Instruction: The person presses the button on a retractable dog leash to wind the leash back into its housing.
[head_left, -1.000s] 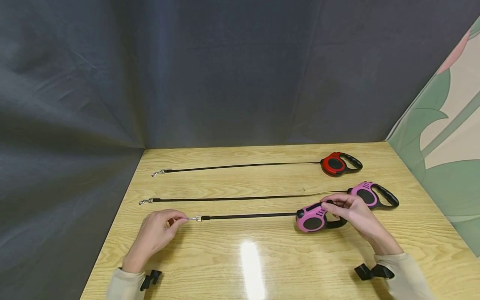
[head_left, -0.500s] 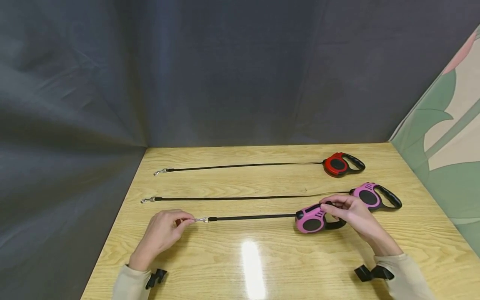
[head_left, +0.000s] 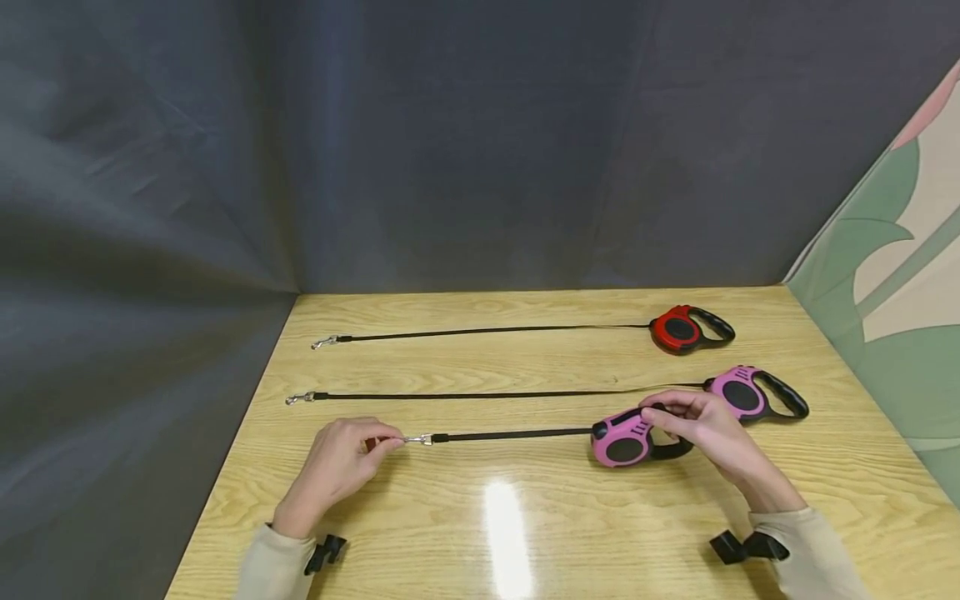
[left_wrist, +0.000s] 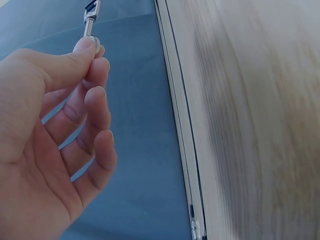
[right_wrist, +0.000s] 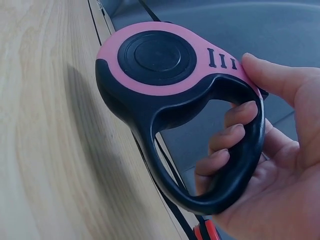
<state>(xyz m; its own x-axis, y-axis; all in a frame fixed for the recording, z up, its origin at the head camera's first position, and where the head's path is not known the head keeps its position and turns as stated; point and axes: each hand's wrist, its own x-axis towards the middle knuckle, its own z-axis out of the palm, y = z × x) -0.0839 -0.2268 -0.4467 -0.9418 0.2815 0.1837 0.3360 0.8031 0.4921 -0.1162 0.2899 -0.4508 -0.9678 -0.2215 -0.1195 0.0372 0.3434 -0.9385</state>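
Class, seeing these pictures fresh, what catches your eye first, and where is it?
Probably the pink leash reel held in the right hand, its black strap running straight to the metal clip pinched by the left hand. Behind it, a second pink reel and, farther back, a red reel lie on the wooden table.

Curtained-off work corner; dark cloth; wooden tabletop.

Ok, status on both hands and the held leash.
Left hand pinches metal clip. Right hand grips pink leash reel by handle. Strap runs straight between; nothing seen across it.
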